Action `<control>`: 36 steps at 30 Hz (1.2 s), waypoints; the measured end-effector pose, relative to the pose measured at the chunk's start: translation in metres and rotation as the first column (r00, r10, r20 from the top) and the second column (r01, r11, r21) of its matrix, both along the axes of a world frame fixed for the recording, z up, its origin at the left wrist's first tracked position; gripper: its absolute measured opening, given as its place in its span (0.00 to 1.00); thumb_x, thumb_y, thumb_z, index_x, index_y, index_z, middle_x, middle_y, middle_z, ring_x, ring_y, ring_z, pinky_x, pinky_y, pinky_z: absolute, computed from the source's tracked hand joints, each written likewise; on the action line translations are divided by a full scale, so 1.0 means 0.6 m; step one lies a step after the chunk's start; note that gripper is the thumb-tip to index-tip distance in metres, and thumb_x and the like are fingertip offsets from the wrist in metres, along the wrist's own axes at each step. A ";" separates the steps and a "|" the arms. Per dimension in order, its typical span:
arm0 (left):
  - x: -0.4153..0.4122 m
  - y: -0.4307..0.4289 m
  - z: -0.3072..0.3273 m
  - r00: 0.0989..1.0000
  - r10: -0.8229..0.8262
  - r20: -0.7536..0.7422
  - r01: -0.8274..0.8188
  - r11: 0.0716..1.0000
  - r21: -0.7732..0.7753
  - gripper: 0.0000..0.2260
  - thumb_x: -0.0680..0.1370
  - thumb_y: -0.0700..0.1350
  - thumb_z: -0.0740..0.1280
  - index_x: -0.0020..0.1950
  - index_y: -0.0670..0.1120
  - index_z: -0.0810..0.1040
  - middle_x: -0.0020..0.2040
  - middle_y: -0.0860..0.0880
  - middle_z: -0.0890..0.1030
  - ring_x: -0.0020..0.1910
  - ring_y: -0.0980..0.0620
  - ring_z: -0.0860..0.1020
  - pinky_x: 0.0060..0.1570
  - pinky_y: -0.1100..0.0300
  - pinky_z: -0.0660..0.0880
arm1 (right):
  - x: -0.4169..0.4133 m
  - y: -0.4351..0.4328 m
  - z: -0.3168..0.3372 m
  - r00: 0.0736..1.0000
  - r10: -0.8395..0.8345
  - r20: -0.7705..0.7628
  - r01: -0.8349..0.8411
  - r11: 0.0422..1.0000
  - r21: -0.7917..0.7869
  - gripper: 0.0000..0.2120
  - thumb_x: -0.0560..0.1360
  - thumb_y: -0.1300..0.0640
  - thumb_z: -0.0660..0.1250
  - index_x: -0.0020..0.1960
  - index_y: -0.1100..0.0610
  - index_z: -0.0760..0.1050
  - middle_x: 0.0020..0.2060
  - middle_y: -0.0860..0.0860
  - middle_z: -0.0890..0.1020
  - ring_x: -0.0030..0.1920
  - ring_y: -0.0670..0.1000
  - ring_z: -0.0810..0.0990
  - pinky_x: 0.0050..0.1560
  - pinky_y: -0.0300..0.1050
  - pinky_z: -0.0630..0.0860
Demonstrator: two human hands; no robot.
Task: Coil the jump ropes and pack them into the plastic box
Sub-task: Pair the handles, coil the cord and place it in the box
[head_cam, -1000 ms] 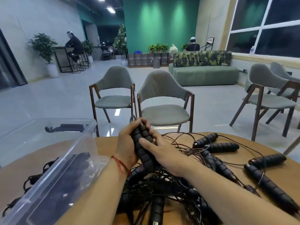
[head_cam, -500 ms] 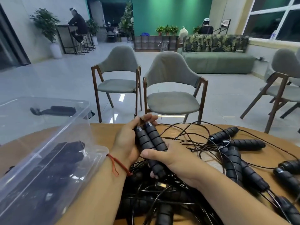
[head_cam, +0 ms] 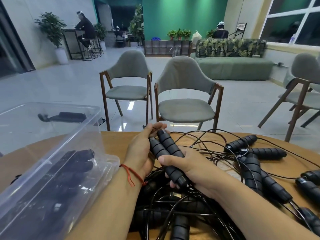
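Two black foam jump rope handles [head_cam: 166,149] lie side by side between my hands above a tangled pile of black ropes [head_cam: 174,205]. My left hand [head_cam: 141,149] cups their upper ends from the left. My right hand [head_cam: 187,166] grips their lower part, thumb across the top. The clear plastic box [head_cam: 57,163] sits at the left on the round wooden table [head_cam: 116,141], with dark handles inside. More loose handles [head_cam: 254,163] and thin cords spread over the table's right side.
Two grey chairs [head_cam: 185,94] stand just beyond the table's far edge, and another [head_cam: 303,87] at the right. A green sofa [head_cam: 233,64] and several seated people are far back in the room.
The view has tilted down and closer. My right hand slid down the paired handles and its thumb now lies across them; my left hand stays at their upper ends.
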State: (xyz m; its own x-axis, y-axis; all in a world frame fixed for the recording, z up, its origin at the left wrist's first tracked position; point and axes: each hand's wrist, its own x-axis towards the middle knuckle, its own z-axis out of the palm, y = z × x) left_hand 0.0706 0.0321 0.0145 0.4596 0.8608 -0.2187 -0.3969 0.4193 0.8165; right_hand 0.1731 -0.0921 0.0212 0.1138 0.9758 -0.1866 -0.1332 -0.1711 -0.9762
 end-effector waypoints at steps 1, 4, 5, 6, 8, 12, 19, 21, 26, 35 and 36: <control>0.001 -0.002 0.000 1.000 0.008 -0.004 -0.008 1.000 0.012 0.21 0.86 0.57 0.62 0.64 0.41 0.82 0.60 0.43 0.87 0.61 0.43 0.85 0.64 0.43 0.81 | 0.000 0.001 0.000 0.999 -0.046 -0.026 0.047 0.998 0.050 0.13 0.78 0.53 0.76 0.57 0.58 0.78 0.39 0.57 0.83 0.34 0.53 0.82 0.32 0.43 0.79; 0.001 -0.018 -0.001 0.991 0.034 -0.127 -0.006 0.977 0.214 0.26 0.84 0.65 0.59 0.61 0.44 0.81 0.53 0.45 0.86 0.51 0.46 0.85 0.48 0.47 0.83 | 0.011 0.009 -0.004 0.949 -0.278 -0.147 0.304 0.931 0.201 0.20 0.76 0.44 0.75 0.60 0.57 0.81 0.44 0.55 0.84 0.42 0.51 0.83 0.42 0.47 0.80; 0.001 -0.027 -0.001 0.978 0.062 -0.201 0.013 0.936 0.352 0.26 0.84 0.66 0.59 0.55 0.44 0.81 0.47 0.46 0.84 0.44 0.47 0.83 0.42 0.50 0.80 | 0.019 0.012 -0.002 0.911 -0.363 -0.198 0.402 0.888 0.223 0.21 0.75 0.43 0.74 0.60 0.57 0.81 0.44 0.53 0.84 0.43 0.49 0.83 0.43 0.46 0.79; -0.002 -0.037 -0.001 0.959 0.083 -0.270 0.059 0.875 0.480 0.27 0.84 0.68 0.58 0.49 0.45 0.80 0.41 0.46 0.80 0.38 0.49 0.79 0.37 0.52 0.76 | 0.026 0.012 -0.003 0.868 -0.427 -0.252 0.483 0.843 0.237 0.21 0.75 0.42 0.74 0.59 0.56 0.81 0.44 0.52 0.84 0.43 0.48 0.83 0.44 0.46 0.79; -0.005 -0.053 -0.003 0.914 0.048 -0.404 0.242 0.735 0.634 0.31 0.82 0.70 0.55 0.39 0.46 0.79 0.34 0.47 0.78 0.32 0.49 0.75 0.35 0.54 0.72 | 0.033 0.014 -0.002 0.808 -0.484 -0.336 0.573 0.778 0.257 0.22 0.76 0.42 0.73 0.62 0.57 0.81 0.46 0.52 0.85 0.45 0.49 0.85 0.50 0.50 0.80; -0.001 -0.066 -0.012 0.838 -0.075 -0.540 0.501 0.499 0.707 0.28 0.84 0.66 0.56 0.39 0.47 0.79 0.35 0.44 0.80 0.36 0.43 0.79 0.43 0.42 0.78 | 0.037 0.017 -0.006 0.747 -0.539 -0.390 0.643 0.735 0.216 0.25 0.73 0.41 0.76 0.62 0.57 0.81 0.49 0.55 0.87 0.47 0.56 0.86 0.53 0.62 0.81; 0.011 -0.067 -0.025 0.832 0.090 -0.547 0.471 0.409 0.782 0.11 0.84 0.60 0.65 0.55 0.56 0.83 0.43 0.53 0.83 0.42 0.53 0.82 0.45 0.48 0.79 | 0.047 0.020 -0.013 0.692 -0.607 -0.390 0.711 0.667 0.224 0.23 0.69 0.48 0.82 0.60 0.55 0.82 0.47 0.58 0.86 0.47 0.58 0.86 0.49 0.60 0.83; 0.013 -0.069 -0.029 0.836 0.134 -0.532 0.438 0.420 0.795 0.09 0.83 0.58 0.69 0.54 0.55 0.83 0.43 0.54 0.83 0.42 0.53 0.82 0.44 0.48 0.79 | 0.047 0.023 -0.017 0.679 -0.621 -0.391 0.726 0.649 0.229 0.23 0.67 0.47 0.83 0.58 0.53 0.83 0.48 0.59 0.86 0.50 0.61 0.86 0.56 0.66 0.83; 0.012 -0.069 -0.024 0.845 0.096 -0.527 0.433 0.457 0.777 0.10 0.81 0.62 0.69 0.51 0.57 0.81 0.41 0.53 0.82 0.39 0.53 0.81 0.41 0.50 0.80 | 0.045 0.023 -0.019 0.679 -0.592 -0.435 0.718 0.659 0.225 0.19 0.68 0.45 0.82 0.56 0.49 0.84 0.49 0.58 0.87 0.54 0.64 0.87 0.61 0.68 0.83; 0.014 -0.073 -0.022 0.803 -0.045 -0.595 0.531 0.508 0.678 0.06 0.82 0.55 0.72 0.53 0.54 0.85 0.44 0.52 0.86 0.46 0.51 0.84 0.53 0.41 0.80 | 0.042 0.021 -0.022 0.710 -0.575 -0.407 0.691 0.680 0.244 0.29 0.68 0.43 0.79 0.64 0.56 0.80 0.49 0.57 0.88 0.48 0.57 0.88 0.41 0.50 0.83; 0.014 -0.072 -0.023 0.824 -0.034 -0.565 0.497 0.520 0.694 0.05 0.80 0.52 0.75 0.54 0.54 0.86 0.46 0.52 0.87 0.48 0.50 0.84 0.53 0.41 0.80 | 0.041 0.023 -0.025 0.707 -0.589 -0.391 0.699 0.668 0.256 0.28 0.69 0.43 0.79 0.63 0.57 0.80 0.48 0.57 0.88 0.48 0.58 0.88 0.43 0.53 0.83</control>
